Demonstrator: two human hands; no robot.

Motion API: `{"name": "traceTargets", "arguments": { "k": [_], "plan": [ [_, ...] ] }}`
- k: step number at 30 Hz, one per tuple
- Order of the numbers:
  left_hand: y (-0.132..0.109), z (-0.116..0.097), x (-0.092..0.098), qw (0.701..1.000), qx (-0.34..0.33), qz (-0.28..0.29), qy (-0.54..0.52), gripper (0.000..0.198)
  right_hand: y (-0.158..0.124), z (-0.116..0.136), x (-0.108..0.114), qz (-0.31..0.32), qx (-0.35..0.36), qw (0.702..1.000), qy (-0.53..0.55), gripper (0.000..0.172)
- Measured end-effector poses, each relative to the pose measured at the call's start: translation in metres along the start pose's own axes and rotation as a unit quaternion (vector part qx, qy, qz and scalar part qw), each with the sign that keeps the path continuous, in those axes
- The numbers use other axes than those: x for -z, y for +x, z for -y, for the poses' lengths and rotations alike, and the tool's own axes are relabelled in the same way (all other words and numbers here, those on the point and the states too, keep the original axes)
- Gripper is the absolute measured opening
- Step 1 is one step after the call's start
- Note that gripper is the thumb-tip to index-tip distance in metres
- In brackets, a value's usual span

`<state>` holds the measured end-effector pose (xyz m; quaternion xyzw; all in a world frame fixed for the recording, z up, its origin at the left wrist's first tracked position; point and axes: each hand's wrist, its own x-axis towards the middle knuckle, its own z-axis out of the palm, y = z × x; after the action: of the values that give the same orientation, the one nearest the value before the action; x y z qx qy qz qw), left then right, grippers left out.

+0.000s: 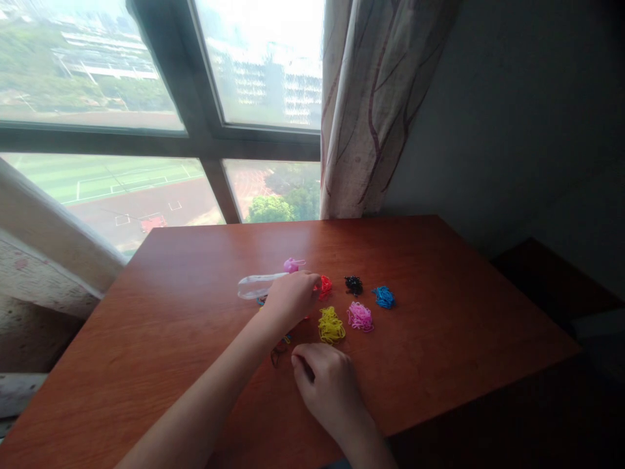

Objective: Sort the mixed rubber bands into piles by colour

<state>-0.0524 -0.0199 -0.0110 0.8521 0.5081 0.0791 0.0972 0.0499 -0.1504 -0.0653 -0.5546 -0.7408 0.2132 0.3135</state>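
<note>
My left hand (294, 296) reaches over the table with its fingers pressed together and bent down at the edge of a pile of red rubber bands (325, 286). What its fingertips hold, if anything, is hidden. My right hand (329, 378) is nearer to me, thumb and forefinger pinched together beside a few loose mixed bands (279, 352). Anything in that pinch is too small to make out. Just beyond the right hand lies a yellow band pile (331, 326). Under my left forearm, more mixed bands are partly covered.
Pink (360, 316), black (353, 284) and blue (383, 297) band piles lie to the right on the brown table (449, 326). A clear plastic container or bag (249, 286) and a small pink object (291, 264) sit past my left hand. Window and curtain (375, 98) stand behind.
</note>
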Motion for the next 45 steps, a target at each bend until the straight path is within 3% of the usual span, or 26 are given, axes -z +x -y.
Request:
{"name": "traceTargets", "arguments": {
  "k": [7,15,26,36,45],
  "plan": [
    [-0.008,0.005,0.005,1.0,0.015,-0.018,0.006,0.023,-0.002,-0.001,-0.001,0.002,-0.003,1.0,0.009,0.015],
    [-0.062,0.037,0.015,0.998,0.037,-0.043,-0.016,0.019,-0.002,-0.001,-0.001,-0.001,-0.001,1.0,-0.006,0.016],
    [-0.135,0.06,-0.014,0.986,0.086,-0.057,-0.13,0.022,0.003,0.004,-0.01,-0.023,-0.024,0.997,-0.063,0.015],
    [-0.139,0.052,-0.02,0.988,0.119,-0.035,-0.093,0.019,0.02,0.008,-0.019,-0.043,0.009,0.998,-0.045,0.015],
    [-0.138,0.05,-0.022,0.991,0.093,-0.031,-0.094,0.02,0.011,0.006,-0.013,-0.032,0.012,0.999,-0.036,0.016]
  ]
}}
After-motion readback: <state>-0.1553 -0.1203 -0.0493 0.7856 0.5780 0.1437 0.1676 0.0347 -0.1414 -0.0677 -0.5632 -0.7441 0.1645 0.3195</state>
